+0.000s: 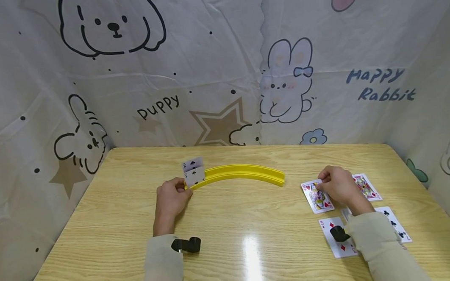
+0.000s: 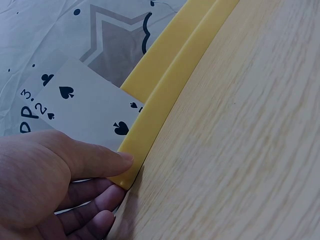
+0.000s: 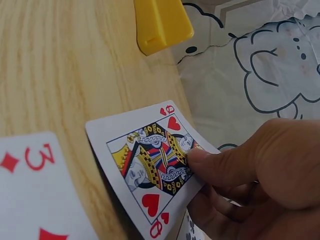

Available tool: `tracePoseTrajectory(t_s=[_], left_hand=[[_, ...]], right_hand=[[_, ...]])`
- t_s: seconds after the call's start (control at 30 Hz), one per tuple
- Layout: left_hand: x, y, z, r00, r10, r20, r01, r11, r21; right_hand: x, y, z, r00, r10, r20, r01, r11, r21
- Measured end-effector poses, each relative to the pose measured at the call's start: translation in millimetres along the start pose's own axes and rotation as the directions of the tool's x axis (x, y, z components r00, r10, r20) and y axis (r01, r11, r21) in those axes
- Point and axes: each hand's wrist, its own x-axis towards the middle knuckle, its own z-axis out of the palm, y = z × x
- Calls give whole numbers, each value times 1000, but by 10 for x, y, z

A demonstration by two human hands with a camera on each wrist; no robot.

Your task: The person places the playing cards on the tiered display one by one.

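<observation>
A yellow curved card holder [image 1: 245, 170] lies across the table, with a two of spades [image 2: 85, 100] and a three of clubs [image 2: 46, 79] behind it standing in its left end. The left hand [image 1: 172, 201] grips that end, thumb on the front wall of the holder [image 2: 150, 120] and fingers curled beneath. To the right, the right hand [image 1: 340, 186] pinches a queen of hearts [image 3: 155, 165] between thumb and fingers by one edge; the card is tilted, one side raised off the table. The right hand's curled fingers are partly hidden behind the card.
Near the right forearm lie a three of diamonds [image 1: 335, 241], a clubs card [image 1: 395, 223] and a red face card [image 1: 366, 187]; another card is mostly hidden under the wrist. A printed cloth [image 1: 205, 65] hangs behind the wooden table [image 1: 229, 225].
</observation>
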Motion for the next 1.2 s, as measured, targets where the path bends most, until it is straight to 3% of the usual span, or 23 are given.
tracePoseTrajectory(t_s=[0.27, 1.2], left_hand=[[-1, 10, 10, 1000, -1, 2, 1, 1000, -5], [5, -4, 9, 1000, 8, 2, -8, 1000, 6]], right_hand=[[-43, -49, -80, 995, -89, -40, 90, 996, 22], [-111, -245, -244, 989, -124, -82, 133, 985, 113]])
